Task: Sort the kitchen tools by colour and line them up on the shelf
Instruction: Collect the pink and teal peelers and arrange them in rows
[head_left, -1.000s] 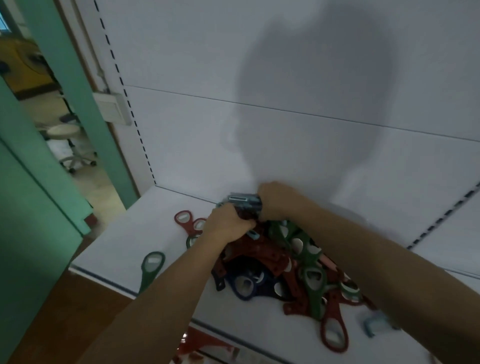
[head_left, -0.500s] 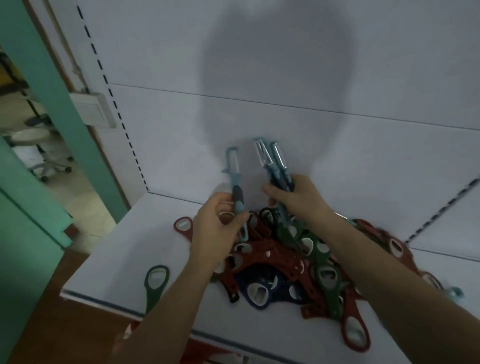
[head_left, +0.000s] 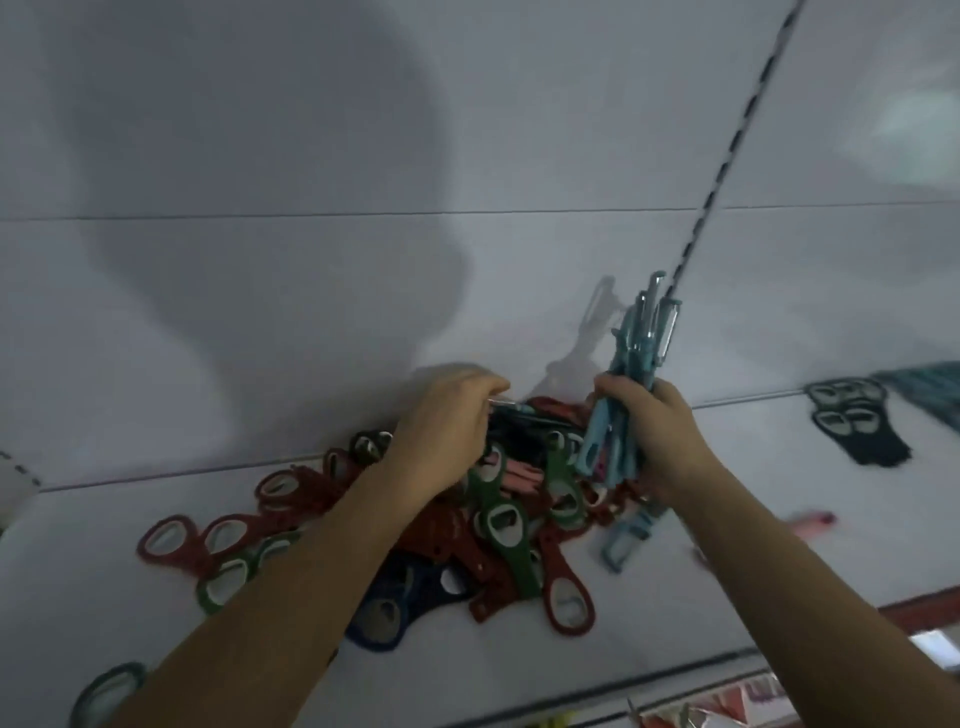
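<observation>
A heap of bottle openers (head_left: 498, 525) in red, green and dark blue lies on the white shelf (head_left: 156, 623). My right hand (head_left: 660, 426) grips a bunch of light blue peelers (head_left: 631, 374), blades pointing up. Over the back of the heap, my left hand (head_left: 447, 431) pinches a thin tool with a metal tip (head_left: 501, 402) between its curled fingers. One light blue peeler (head_left: 628, 535) lies on the shelf under my right wrist. A pink tool (head_left: 509, 470) shows inside the heap.
Dark openers (head_left: 852, 421) lie in a group at the right against the back panel, with teal tools (head_left: 930, 389) beyond them. A pink tool (head_left: 815, 519) lies blurred at the right. A green opener (head_left: 106, 699) sits at the front left edge. A slotted upright (head_left: 727, 156) runs up the panel.
The peeler from my left hand has joined the bunch in my right hand. My left hand has dropped into the heap and pinched another tool. The view has swung to the right.
</observation>
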